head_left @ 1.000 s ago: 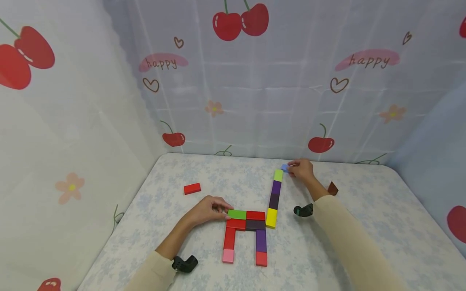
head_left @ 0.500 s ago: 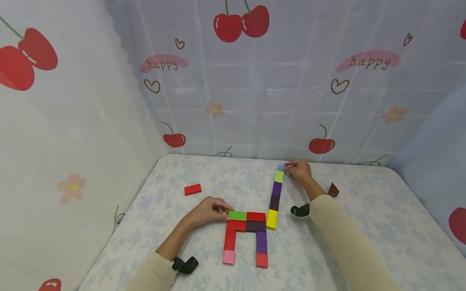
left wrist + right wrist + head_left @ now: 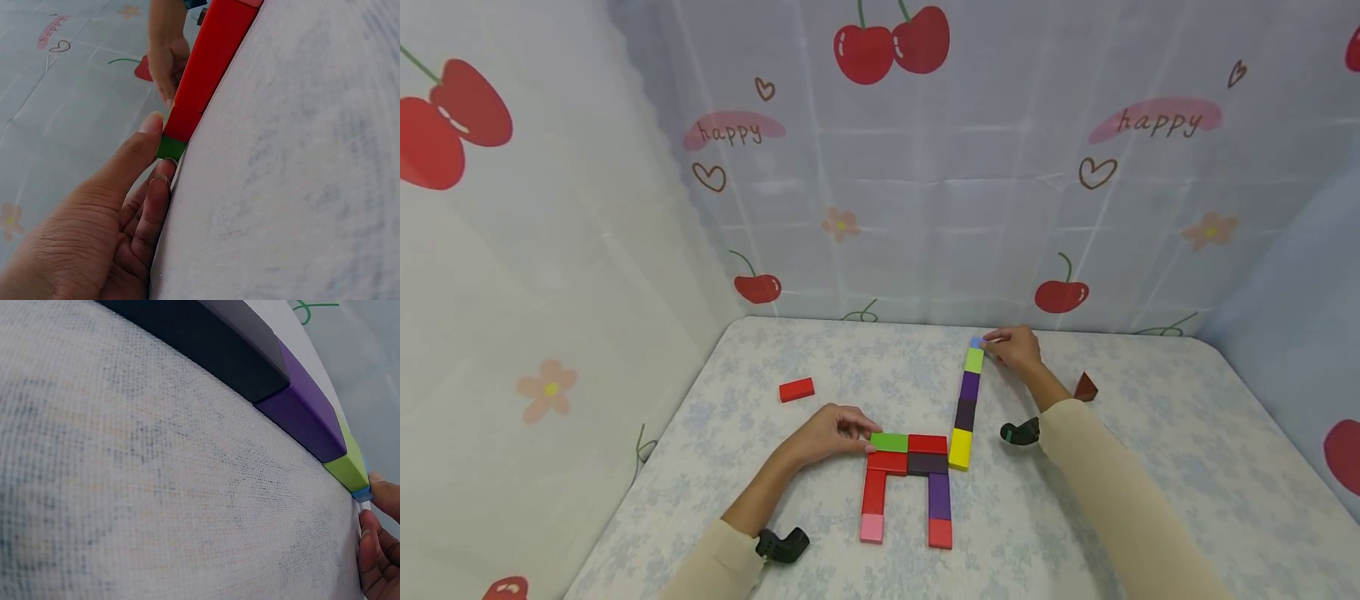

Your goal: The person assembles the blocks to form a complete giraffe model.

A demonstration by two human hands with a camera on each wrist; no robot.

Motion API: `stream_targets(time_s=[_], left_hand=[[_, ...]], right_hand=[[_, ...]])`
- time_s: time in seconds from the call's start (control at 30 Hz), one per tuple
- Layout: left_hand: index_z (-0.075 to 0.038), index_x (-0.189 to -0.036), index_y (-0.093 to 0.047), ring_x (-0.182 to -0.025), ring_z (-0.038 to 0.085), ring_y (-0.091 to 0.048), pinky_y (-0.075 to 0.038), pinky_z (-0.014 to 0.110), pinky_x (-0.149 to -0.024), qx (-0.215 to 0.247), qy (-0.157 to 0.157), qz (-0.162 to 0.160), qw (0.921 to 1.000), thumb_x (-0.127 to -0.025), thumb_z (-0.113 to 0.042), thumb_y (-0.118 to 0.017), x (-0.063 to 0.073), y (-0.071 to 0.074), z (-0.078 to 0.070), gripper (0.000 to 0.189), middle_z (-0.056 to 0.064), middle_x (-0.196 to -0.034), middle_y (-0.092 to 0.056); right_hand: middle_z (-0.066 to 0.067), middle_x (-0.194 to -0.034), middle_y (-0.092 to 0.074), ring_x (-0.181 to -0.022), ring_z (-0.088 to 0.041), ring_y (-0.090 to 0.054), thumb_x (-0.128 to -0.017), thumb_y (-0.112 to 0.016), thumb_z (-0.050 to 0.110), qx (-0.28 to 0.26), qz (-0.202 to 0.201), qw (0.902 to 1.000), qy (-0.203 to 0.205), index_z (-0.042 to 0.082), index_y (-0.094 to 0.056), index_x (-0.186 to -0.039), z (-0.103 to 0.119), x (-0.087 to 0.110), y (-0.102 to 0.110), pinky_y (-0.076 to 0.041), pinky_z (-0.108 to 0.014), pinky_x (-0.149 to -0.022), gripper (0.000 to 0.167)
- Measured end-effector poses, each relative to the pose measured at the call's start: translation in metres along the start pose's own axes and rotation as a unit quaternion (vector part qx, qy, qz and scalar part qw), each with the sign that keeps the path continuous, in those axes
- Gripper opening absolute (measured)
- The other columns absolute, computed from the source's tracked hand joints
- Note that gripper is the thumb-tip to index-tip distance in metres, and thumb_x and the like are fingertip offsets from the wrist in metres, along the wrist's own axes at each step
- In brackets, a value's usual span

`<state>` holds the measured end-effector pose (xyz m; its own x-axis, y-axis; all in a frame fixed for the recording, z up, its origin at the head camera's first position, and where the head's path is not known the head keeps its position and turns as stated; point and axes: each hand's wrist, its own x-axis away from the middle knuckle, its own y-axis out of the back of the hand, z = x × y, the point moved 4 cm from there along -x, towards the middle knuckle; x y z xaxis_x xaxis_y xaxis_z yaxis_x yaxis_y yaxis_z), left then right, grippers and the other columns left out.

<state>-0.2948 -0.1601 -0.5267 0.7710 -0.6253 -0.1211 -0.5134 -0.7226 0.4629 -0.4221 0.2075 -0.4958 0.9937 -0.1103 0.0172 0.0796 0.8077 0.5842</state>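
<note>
My left hand point(image 3: 832, 435) has its thumb and fingertips on either side of the left end of a green block point(image 3: 890, 443), pinching it. That block lies flat beside a red block point(image 3: 927, 444), above a second red block point(image 3: 887, 463) and a dark brown one point(image 3: 928, 464). At the far end of a slanted row, my right hand point(image 3: 1017, 347) pinches a small blue block point(image 3: 976, 342). In the right wrist view the blue block point(image 3: 362, 494) touches the lime block point(image 3: 350, 465); fingers partly cover it. Down the row come purple point(image 3: 970, 386), dark brown point(image 3: 966, 414) and yellow point(image 3: 960, 449) blocks.
Two legs of blocks run toward me, ending in a pink block point(image 3: 872, 527) and a light red block point(image 3: 940, 533). A loose red block point(image 3: 796, 389) lies at the left. A brown wedge-shaped block point(image 3: 1086, 387) sits beside my right forearm. The table's back edge is close behind the row.
My right hand has shifted slightly left, bringing the blue block from beside the row's far end into line with the lime block. My left hand has stayed in place on the green block.
</note>
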Motion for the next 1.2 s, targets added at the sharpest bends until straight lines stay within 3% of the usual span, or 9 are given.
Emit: stream_targets(time_s=[0.3,0.47,0.6,0.73,0.9,1.07,1.2], left_hand=[[-0.016,-0.11,-0.08,-0.076,0.012,-0.059,-0.048,0.023,-0.066,0.003,0.009,-0.009,0.9999,-0.084,-0.014,-0.085,-0.001,0.0,0.0,0.026,0.002,-0.093,-0.071],[-0.01,-0.111,-0.079,-0.076,0.011,-0.058,-0.047,0.022,-0.066,-0.002,0.008,-0.009,0.9999,-0.085,-0.009,-0.083,-0.002,0.0,-0.002,0.026,0.006,-0.093,-0.071],[-0.006,-0.111,-0.079,-0.076,0.012,-0.058,-0.047,0.022,-0.066,0.004,0.006,-0.006,1.0,-0.085,-0.006,-0.082,0.001,0.0,-0.016,0.026,0.008,-0.093,-0.071],[-0.004,-0.11,-0.079,-0.076,0.013,-0.058,-0.048,0.023,-0.067,0.006,-0.002,-0.005,1.0,-0.086,-0.006,-0.081,0.006,0.001,-0.032,0.024,0.01,-0.092,-0.071],[-0.002,-0.11,-0.078,-0.075,0.013,-0.058,-0.047,0.023,-0.066,0.003,-0.009,-0.004,0.9999,-0.087,-0.006,-0.081,0.008,0.001,-0.034,0.024,0.013,-0.093,-0.07],[-0.003,-0.11,-0.078,-0.076,0.014,-0.058,-0.048,0.023,-0.067,0.002,-0.006,-0.001,1.0,-0.087,-0.007,-0.081,0.007,0.001,-0.035,0.024,0.012,-0.093,-0.071],[-0.004,-0.111,-0.078,-0.076,0.015,-0.058,-0.047,0.022,-0.067,-0.001,-0.001,0.0,1.0,-0.086,-0.006,-0.081,0.005,0.001,-0.027,0.025,0.012,-0.093,-0.071]], right_hand=[[-0.017,-0.091,-0.073,-0.061,-0.016,-0.057,-0.094,-0.074,0.022,0.004,-0.005,1.0,0.0,-0.003,-0.073,-0.118,0.003,0.001,0.002,-0.047,-0.027,-0.058,0.034],[-0.025,-0.098,-0.071,-0.073,-0.027,-0.066,-0.1,-0.067,0.023,-0.003,-0.007,0.9998,0.016,-0.007,-0.067,-0.124,0.006,0.007,0.01,-0.052,-0.029,-0.06,0.039],[-0.027,-0.102,-0.07,-0.083,-0.04,-0.068,-0.101,-0.065,0.022,0.019,-0.019,0.9972,0.07,-0.007,-0.068,-0.124,0.013,0.02,0.022,-0.053,-0.032,-0.06,0.036],[-0.023,-0.097,-0.07,-0.081,-0.038,-0.069,-0.102,-0.064,0.025,0.035,-0.059,0.9896,0.127,-0.005,-0.07,-0.121,0.018,0.037,0.04,-0.051,-0.03,-0.058,0.036],[-0.02,-0.101,-0.071,-0.081,-0.031,-0.068,-0.103,-0.061,0.037,0.031,-0.097,0.9867,0.127,0.0,-0.068,-0.126,0.012,0.06,0.064,-0.051,-0.026,-0.059,0.044],[-0.026,-0.111,-0.069,-0.094,-0.04,-0.067,-0.104,-0.06,0.035,0.073,-0.112,0.9816,0.136,-0.002,-0.068,-0.126,0.005,0.078,0.089,-0.056,-0.045,-0.072,0.045],[-0.027,-0.112,-0.067,-0.1,-0.044,-0.063,-0.104,-0.059,0.034,0.103,-0.137,0.9766,0.13,-0.003,-0.069,-0.123,-0.006,0.086,0.107,-0.051,-0.056,-0.08,0.043]])
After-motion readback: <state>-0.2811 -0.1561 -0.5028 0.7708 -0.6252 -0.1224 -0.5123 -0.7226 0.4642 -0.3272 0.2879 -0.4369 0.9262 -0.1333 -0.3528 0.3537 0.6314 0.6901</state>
